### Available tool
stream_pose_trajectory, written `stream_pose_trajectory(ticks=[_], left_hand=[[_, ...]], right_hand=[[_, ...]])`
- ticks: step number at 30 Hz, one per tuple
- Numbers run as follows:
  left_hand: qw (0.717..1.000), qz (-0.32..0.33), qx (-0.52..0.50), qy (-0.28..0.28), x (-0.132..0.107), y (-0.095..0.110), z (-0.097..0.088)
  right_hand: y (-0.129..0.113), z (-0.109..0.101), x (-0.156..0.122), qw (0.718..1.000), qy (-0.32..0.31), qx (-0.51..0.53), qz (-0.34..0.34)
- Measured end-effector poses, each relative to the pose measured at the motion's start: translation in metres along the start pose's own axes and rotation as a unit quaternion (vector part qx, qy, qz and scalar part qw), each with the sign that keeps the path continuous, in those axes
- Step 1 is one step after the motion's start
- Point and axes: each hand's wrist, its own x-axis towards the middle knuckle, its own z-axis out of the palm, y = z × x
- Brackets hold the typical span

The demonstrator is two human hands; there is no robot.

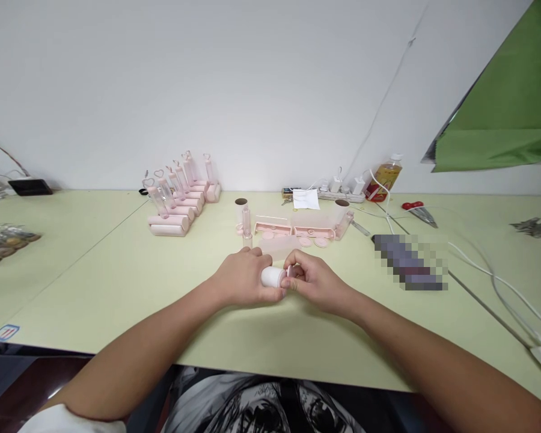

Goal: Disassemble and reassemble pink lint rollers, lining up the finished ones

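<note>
While our left hand [247,278] curls its fingers around a white cylinder [271,277] with a pink end, we pinch a small pale-pink disc [290,272] at that end with our right hand [314,279], above the pale yellow-green tabletop [270,343], nearer us than the open pale-pink cases [314,233]

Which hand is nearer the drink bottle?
Right. The right hand is in front of the drink bottle, off to its left; the left hand is farther left, around the white cylinder.

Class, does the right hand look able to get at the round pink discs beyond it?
Probably yes: nothing visible stands between the right hand and the round pink discs, though that hand pinches a small pale piece.
</note>
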Motion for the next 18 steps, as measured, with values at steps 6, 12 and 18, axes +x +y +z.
stream_pose_trajectory(ticks=[6, 12, 18], left_hand=[[1.0, -0.005, -0.014, -0.005, -0.0002, -0.0008, -0.0023], [1.0, -0.017, -0.017, -0.005, 0.0002, -0.0023, -0.0033], [1.0, -0.023, -0.019, -0.006, 0.0014, -0.0037, -0.0031]], right_hand=[[0.0002, 0.0023, -0.0019, 1.0, 0.008, -0.002, -0.004], [-0.0007, 0.0039, -0.0011, 1.0, 0.013, 0.001, -0.006], [0.0008, 0.0045, 0.0001, 0.999, 0.025, -0.019, -0.018]])
